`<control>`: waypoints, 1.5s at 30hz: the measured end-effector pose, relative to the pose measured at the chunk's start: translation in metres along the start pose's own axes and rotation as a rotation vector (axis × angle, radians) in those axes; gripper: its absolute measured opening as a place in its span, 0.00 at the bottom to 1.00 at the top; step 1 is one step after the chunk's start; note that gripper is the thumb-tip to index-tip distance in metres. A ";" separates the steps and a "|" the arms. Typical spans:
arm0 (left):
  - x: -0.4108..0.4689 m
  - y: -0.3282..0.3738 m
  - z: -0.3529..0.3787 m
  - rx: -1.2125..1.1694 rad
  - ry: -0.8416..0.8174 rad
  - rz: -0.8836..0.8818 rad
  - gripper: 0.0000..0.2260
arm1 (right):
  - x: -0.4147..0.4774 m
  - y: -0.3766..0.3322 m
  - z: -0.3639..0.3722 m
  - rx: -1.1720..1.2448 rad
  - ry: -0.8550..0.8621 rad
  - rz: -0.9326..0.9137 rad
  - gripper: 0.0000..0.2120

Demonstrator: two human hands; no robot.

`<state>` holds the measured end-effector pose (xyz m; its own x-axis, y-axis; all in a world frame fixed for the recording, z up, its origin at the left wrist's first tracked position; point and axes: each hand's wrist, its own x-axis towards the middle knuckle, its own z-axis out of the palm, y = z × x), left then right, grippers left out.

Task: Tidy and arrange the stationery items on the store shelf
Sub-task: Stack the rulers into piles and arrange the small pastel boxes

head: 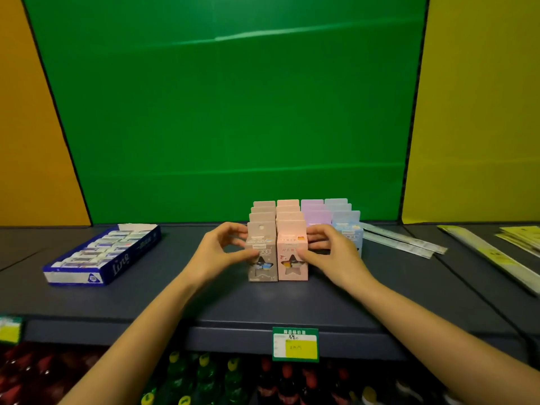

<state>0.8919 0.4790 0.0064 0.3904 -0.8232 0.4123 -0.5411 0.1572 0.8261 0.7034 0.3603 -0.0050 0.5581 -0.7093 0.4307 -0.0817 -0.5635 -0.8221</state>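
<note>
Hands [217,252] flank four box rows [292,249].

left hand [217,252]: bare, no glove, ring or watch | right hand [331,252]: same | forearms: bare, unsleeved

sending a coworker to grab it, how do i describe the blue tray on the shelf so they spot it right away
On the dark grey shelf below the green back panel, look left of the block of pastel boxes that the two hands are squaring up. The blue tray lies flat and angled, filled with small wrapped erasers, the only dark blue thing there.
</note>
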 end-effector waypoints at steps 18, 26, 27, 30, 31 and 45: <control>-0.011 0.085 0.102 -0.080 -0.372 0.154 0.05 | -0.011 0.031 -0.164 -0.274 0.173 0.215 0.06; 0.022 0.093 0.205 0.073 -0.501 -0.016 0.05 | 0.034 0.081 -0.209 -0.492 -0.070 0.374 0.11; 0.026 0.093 0.215 0.076 -0.493 -0.048 0.05 | 0.042 0.087 -0.209 -0.519 -0.112 0.384 0.13; 0.036 0.089 0.238 0.166 -0.439 -0.091 0.03 | 0.059 0.099 -0.201 -0.663 -0.241 0.397 0.15; 0.038 0.087 0.244 0.230 -0.405 -0.090 0.04 | 0.064 0.103 -0.200 -0.720 -0.265 0.403 0.17; 0.076 0.077 0.295 0.531 -0.113 -0.410 0.22 | 0.091 0.116 -0.206 -0.751 -0.521 0.467 0.17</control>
<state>0.6602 0.2677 -0.0116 0.5773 -0.8156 0.0390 -0.6697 -0.4456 0.5941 0.5743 0.1430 0.0159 0.6130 -0.7543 -0.2351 -0.7783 -0.5252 -0.3442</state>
